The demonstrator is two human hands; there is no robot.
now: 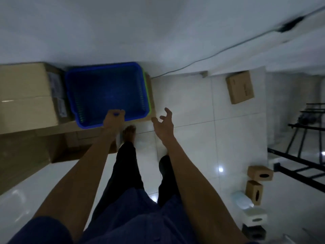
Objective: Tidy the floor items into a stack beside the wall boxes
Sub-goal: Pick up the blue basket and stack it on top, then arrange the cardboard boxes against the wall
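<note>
Blue basket (107,92): sits nested on a green basket (147,95), of which only the right edge shows; both rest on a low cardboard box (151,103) close to the wall (123,32).
Left hand (113,119): the fingers are curled over the near rim of the blue basket and grip it.
Right hand (164,123): free in the air just right of the baskets, fingers spread and a little bent, touching nothing.
Big cardboard boxes (26,95): stand against the wall, just left of the blue basket; white labels (57,92) are on the side, but the writing is too blurred to read.
Bare foot (129,133): on the white floor tiles (193,111), just below the baskets.
Small cardboard box (240,87): lies on the tiles well to the right, near the wall; it has dark print that cannot be read.
Two brown tissue boxes (260,173): on the floor at the right, with oval openings.
White tissue box (255,218): below them, near a dark one.
Black rack (299,155): at the right edge.
Cable (211,56): runs along the wall down to the floor.
</note>
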